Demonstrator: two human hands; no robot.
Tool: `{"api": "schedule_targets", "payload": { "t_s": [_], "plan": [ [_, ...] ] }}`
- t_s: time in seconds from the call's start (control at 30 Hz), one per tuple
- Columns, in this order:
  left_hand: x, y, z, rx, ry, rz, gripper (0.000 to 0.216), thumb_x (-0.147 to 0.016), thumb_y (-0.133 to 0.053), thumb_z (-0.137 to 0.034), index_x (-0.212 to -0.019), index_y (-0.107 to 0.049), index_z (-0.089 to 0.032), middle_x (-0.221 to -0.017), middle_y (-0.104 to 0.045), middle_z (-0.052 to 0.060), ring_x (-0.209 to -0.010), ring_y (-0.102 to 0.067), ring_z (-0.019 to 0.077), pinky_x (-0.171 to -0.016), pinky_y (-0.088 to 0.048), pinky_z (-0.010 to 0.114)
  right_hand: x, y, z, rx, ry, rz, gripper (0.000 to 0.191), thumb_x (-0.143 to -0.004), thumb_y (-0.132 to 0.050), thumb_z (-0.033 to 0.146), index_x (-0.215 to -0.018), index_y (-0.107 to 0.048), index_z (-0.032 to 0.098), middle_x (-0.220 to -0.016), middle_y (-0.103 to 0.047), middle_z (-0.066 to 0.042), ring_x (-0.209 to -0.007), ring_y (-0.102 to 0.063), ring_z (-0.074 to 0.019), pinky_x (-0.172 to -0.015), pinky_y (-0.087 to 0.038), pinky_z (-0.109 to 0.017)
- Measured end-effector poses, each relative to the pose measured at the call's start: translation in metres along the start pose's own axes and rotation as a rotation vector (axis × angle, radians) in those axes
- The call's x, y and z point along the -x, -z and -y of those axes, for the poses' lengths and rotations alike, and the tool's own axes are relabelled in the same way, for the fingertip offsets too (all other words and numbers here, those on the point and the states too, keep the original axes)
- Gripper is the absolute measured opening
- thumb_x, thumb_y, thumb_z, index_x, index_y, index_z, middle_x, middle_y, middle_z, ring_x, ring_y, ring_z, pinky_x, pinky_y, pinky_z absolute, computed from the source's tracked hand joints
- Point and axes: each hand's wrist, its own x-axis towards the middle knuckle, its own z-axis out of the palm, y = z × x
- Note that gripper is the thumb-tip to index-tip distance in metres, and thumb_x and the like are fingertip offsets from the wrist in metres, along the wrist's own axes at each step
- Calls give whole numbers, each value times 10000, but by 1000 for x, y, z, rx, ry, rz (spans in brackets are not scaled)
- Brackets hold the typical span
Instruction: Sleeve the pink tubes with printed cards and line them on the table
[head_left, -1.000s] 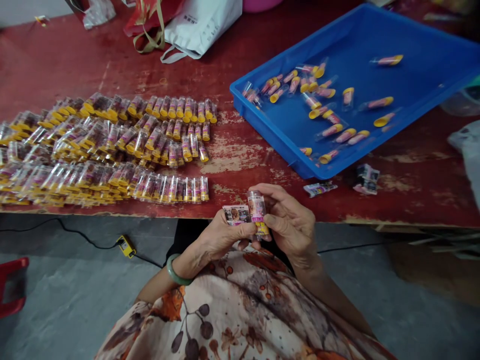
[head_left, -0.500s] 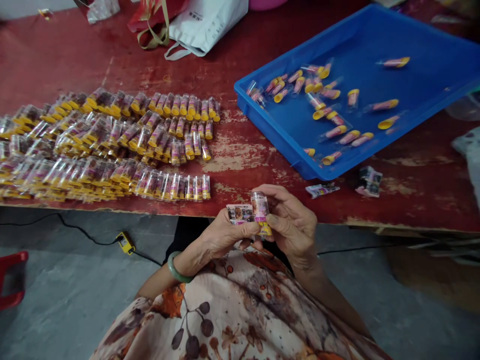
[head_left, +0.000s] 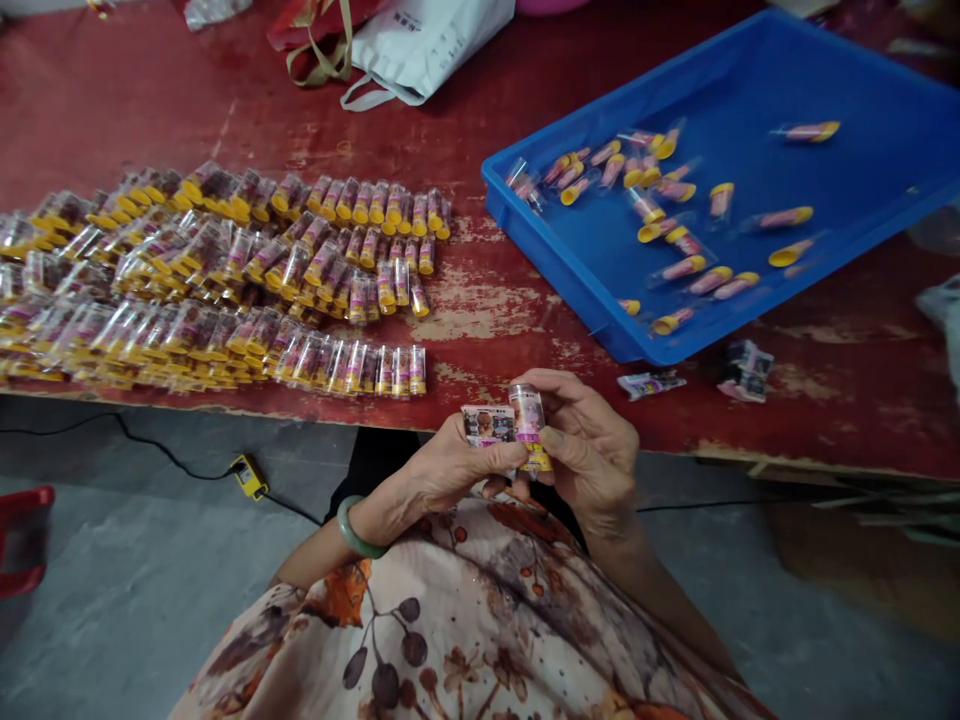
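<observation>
Over my lap, at the table's front edge, both hands meet. My left hand (head_left: 450, 455) is closed on small printed labels (head_left: 489, 425), pink, black and white, and its thumb reaches the foot of a tube. That small clear plastic tube (head_left: 529, 412), yellow at its lower end with a printed label on its side, stands nearly upright in my right hand (head_left: 592, 450). The right thumb presses on its side and the fingers curl behind it. Fingertips under the tube are partly hidden.
Rows of piled labelled tubes (head_left: 180, 330) cover the table's left. A blue tray (head_left: 570, 270) at right holds scattered tubes with yellow ends. Two small label bundles (head_left: 746, 370) lie before it. Bags (head_left: 431, 50) lie at the back; a cable with a yellow box (head_left: 249, 477) runs below.
The view has shifted slightly, so the table and tray sit a little further right. Both hands keep the same hold on the labels and the tube.
</observation>
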Motion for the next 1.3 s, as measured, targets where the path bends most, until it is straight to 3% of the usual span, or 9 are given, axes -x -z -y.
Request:
{"api": "schedule_targets", "payload": {
  "t_s": [0.27,0.4,0.6,0.8,1.1,1.3],
  "plan": [
    [0,0,-1,8,-10,5,407,-627,-808,-436,-794,-629,-110,-699,-676,71,-512,-609,122,-378,-282,180,0,-1,0,5,-64,-4,351,-747,-704,309,-1092,-664,260,-1171,-590,-76,-949,-618,-244,-732,-553,-360],
    [1,2,-3,-25,-14,-7,385,-649,-794,-431,-787,-636,-107,-715,-689,82,-512,-609,121,-378,-293,181,-2,-2,0,-14,-7,11,347,-751,-697,279,-1095,-669,247,-1163,-605,-68,-943,-614,-218,-766,-537,-329],
    [4,4,-9,-139,-114,-85,287,-696,-766,-373,-761,-650,-118,-695,-680,44,-490,-587,98,-396,-316,189,-4,-4,4,-36,-45,20,392,-762,-690,310,-1145,-643,243,-1192,-622,-77,-931,-619,-223,-651,-543,-305],
    [6,8,-9,-242,-131,-141,270,-683,-774,-358,-727,-652,-121,-581,-638,14,-447,-526,86,-420,-335,204,-7,-3,-3,28,-109,-41,368,-745,-732,337,-1094,-655,245,-951,-673,-35,-812,-627,-180,-679,-526,-294],
    [13,15,-8,-243,-130,-151,322,-693,-757,-430,-750,-665,-127,-595,-626,9,-468,-543,92,-411,-305,205,-8,-15,0,86,-159,-79,336,-686,-764,301,-999,-669,224,-872,-682,-20,-745,-620,-169,-648,-506,-286],
    [21,21,-9,-186,-156,-126,279,-708,-760,-362,-798,-646,-124,-679,-647,17,-482,-559,80,-416,-315,188,-7,-31,1,92,-155,-83,330,-679,-759,278,-996,-680,235,-860,-687,-16,-759,-624,-167,-659,-509,-283]
  ]
}}
